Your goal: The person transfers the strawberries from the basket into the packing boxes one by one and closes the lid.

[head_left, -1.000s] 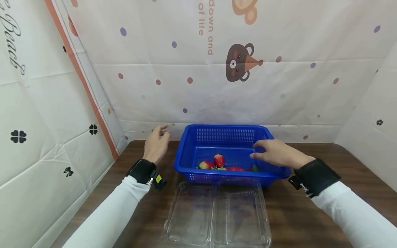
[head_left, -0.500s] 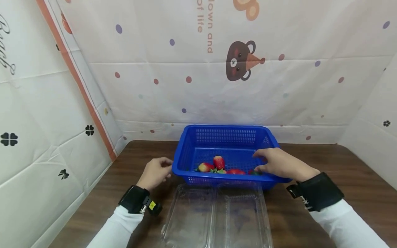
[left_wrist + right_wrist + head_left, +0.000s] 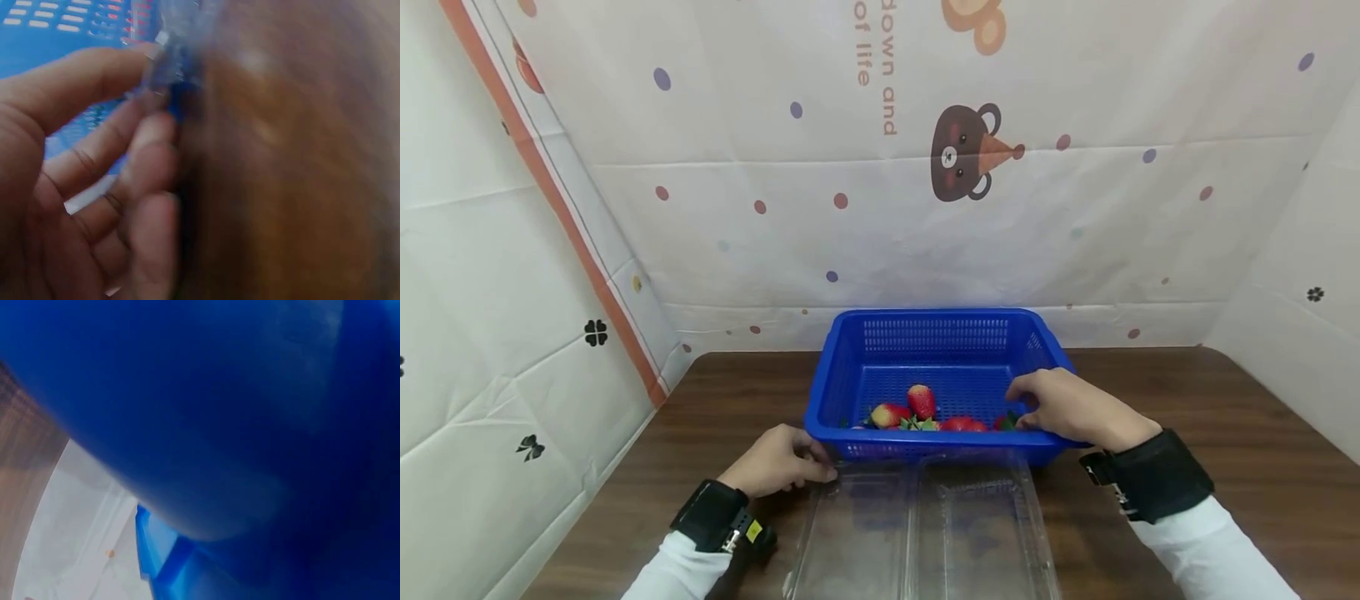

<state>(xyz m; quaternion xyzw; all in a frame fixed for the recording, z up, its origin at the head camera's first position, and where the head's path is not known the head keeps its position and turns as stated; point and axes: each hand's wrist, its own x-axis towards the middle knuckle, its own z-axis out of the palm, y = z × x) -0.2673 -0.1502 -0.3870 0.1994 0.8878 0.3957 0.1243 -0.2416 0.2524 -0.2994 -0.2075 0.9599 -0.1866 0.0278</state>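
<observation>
Pale cloth (image 3: 895,242) with dots hangs behind a brown table (image 3: 1195,379) and fills the top of the frame. A blue basket (image 3: 932,315) full of little holes sits in the middle of the frame. Red strawberries (image 3: 921,402) lie in it, mostly along the near side. Below the basket, at the bottom middle, a see-through plastic box (image 3: 913,525) lies spread wide, both halves side by side.

The left hand (image 3: 784,461), left of center and low, pinches the top left corner of the box, just beside the basket. The right hand (image 3: 1071,407), right of center, reaches into the basket with bent fingers, close by the strawberry at the right end. I can't tell if it grips that one.

Words (image 3: 887,71) at the top middle of the cloth say "down and" and "of life", turned sideways, near a brown bear (image 3: 957,154).

The left wrist view shows the thumb and a finger squeezing the clear edge up close, though it is blurry. The right wrist view shows mostly blue plastic, with bits of table and cloth at the left; the right hand shows only in the head view.
</observation>
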